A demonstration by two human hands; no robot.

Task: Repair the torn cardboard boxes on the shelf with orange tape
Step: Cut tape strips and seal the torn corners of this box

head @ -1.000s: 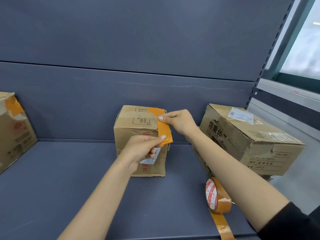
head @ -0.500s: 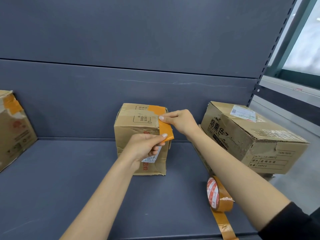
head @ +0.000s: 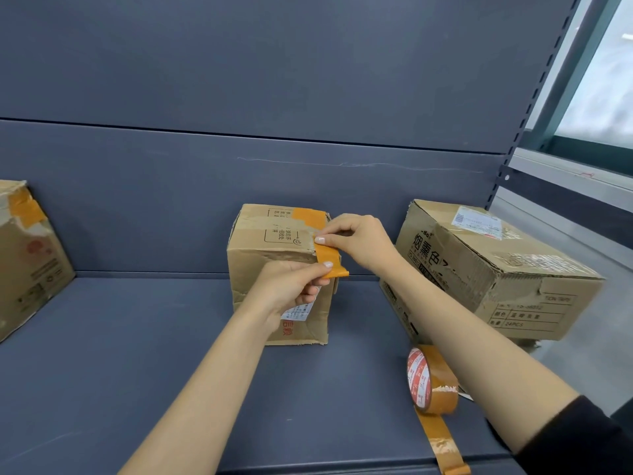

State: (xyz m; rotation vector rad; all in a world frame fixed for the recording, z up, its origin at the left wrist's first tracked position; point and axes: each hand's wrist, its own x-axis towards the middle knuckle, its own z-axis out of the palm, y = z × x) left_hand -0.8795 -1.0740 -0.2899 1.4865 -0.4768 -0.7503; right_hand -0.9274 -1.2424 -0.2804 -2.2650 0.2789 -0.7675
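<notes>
At frame centre your left hand [head: 291, 286] pinches the lower end of the orange tape strip [head: 329, 260] while your right hand [head: 356, 240] pinches it against the middle box [head: 274, 269] on the shelf [head: 137, 354], with the tape roll [head: 430, 380] lower right between your forearm and the larger box [head: 496, 269], and another box [head: 27, 255] far left.

tape roll [head: 432, 380] right of middle box [head: 270, 269]

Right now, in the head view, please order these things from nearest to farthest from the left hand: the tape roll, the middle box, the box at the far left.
1. Middle box: directly behind the left hand, which overlaps its front.
2. Tape roll: lower right, on the shelf.
3. Left box: at the far left edge.
</notes>
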